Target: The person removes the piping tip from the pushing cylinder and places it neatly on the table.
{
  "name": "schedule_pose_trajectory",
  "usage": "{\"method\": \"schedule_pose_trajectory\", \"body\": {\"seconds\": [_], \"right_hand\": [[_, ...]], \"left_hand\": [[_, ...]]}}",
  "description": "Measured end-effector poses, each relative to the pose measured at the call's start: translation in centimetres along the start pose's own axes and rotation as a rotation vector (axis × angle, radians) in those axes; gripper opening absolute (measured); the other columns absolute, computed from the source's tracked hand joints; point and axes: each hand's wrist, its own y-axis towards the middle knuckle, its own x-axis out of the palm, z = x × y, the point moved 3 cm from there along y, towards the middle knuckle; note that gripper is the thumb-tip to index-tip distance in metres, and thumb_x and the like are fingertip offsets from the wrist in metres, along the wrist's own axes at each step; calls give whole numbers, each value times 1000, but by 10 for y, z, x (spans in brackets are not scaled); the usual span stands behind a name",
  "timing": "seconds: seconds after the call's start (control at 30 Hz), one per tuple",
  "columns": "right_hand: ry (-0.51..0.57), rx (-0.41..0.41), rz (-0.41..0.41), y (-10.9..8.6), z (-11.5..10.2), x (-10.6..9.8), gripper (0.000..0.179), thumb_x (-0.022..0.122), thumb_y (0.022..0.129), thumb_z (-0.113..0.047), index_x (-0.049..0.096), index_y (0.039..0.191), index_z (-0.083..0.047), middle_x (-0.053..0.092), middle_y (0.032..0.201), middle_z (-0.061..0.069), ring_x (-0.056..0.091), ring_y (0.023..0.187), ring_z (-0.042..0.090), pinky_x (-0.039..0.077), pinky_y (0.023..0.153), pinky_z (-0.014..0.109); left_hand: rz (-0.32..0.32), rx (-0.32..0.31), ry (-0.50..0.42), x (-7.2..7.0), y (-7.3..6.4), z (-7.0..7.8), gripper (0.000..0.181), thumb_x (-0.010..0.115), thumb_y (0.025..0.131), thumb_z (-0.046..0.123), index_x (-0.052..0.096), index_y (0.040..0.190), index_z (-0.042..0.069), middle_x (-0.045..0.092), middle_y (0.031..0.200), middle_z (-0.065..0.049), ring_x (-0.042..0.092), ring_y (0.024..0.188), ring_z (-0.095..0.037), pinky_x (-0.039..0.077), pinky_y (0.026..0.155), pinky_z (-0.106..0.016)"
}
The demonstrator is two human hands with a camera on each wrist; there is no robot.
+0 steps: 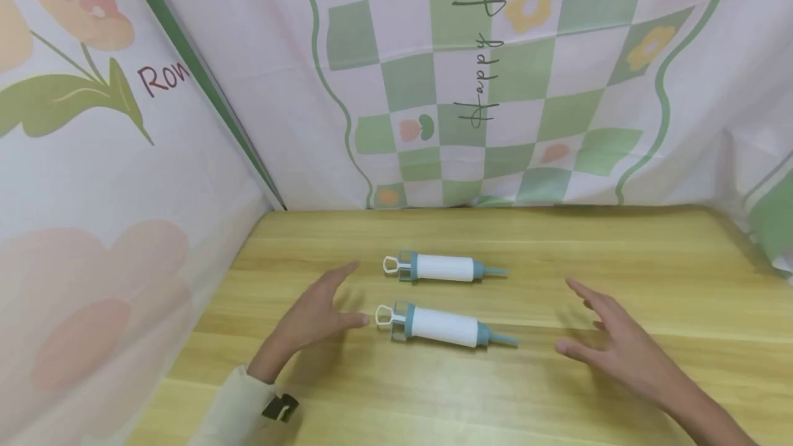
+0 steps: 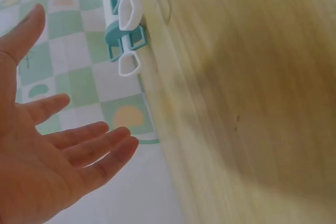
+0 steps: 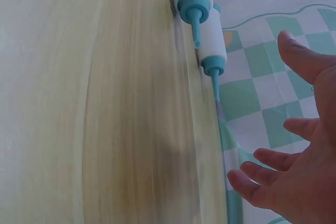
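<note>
Two large plastic syringes lie on the wooden table, one behind the other, each with a white barrel, teal ends, a white ring handle at the left and a thin teal nozzle at the right. In the head view, my left hand [image 1: 312, 315] is just left of the handles, its thumb close to the ring of the front syringe [image 1: 445, 327]. Farther back lies the rear syringe [image 1: 445, 268]. Off to the right of the nozzles is my right hand [image 1: 619, 346]. Both hands have spread fingers and hold nothing, as the left wrist and right wrist views also show.
The wooden table [image 1: 557, 239] ends at a hanging checkered cloth [image 1: 458, 67] behind. A flower-print cloth [image 1: 124, 184] hangs along the left side, and more cloth [image 1: 758, 177] hangs at the far right. A black clip-like item [image 1: 281, 407] sits at the left cuff.
</note>
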Motion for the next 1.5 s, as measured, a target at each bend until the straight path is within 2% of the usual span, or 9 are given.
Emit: {"method": "schedule_pose_trajectory", "body": {"seconds": [0.2,0.47,0.53,0.67,0.77,1.0,1.33,1.5], "right_hand": [[73,14,-35,0,1,7,97,80,86,-19,17,159,-5,30,147,38,41,121,57,46,82,70],[99,30,-29,2,0,14,93,81,85,-17,24,157,-3,38,141,37,48,117,58,49,81,67],[111,42,-24,3,0,16,91,81,85,-17,25,156,-2,42,139,35,50,117,55,52,84,58],[147,75,-21,2,1,19,86,80,87,-17,28,155,-2,48,136,32,54,116,49,55,83,30],[180,84,-21,2,1,22,85,79,87,-16,29,154,-1,49,135,31,55,116,48,52,82,20],[218,67,-13,6,-3,28,81,79,87,-15,33,152,-1,52,133,28,57,115,45,52,83,21],[257,67,-23,10,-12,38,75,78,89,-18,38,150,-3,54,132,23,58,114,37,53,86,27],[283,74,-23,11,-15,43,71,78,89,-20,43,147,-2,55,132,22,58,115,37,54,87,29]], "left_hand": [[-23,2,-81,5,1,-6,99,87,77,34,32,157,17,36,156,-12,48,128,-42,44,98,-59],[-48,20,-139,14,4,-10,103,89,76,26,28,158,14,39,151,-23,48,126,-43,48,93,-58],[-64,14,-149,17,5,-11,103,89,75,26,28,157,13,40,150,-24,49,126,-43,48,94,-57],[-99,-4,-162,22,6,-8,103,90,74,26,29,157,12,40,150,-24,49,126,-42,47,96,-57],[-128,-12,-188,25,6,-7,103,90,74,25,29,157,12,38,151,-25,48,127,-42,46,97,-58],[-209,7,-252,29,8,-6,104,89,75,24,26,157,11,34,152,-27,45,129,-45,46,96,-59],[-232,46,-261,35,12,-1,99,89,75,25,31,154,14,40,149,-25,47,128,-43,46,97,-57],[-240,69,-275,37,14,2,95,89,75,23,35,152,11,43,146,-24,49,126,-42,46,97,-56]]}}
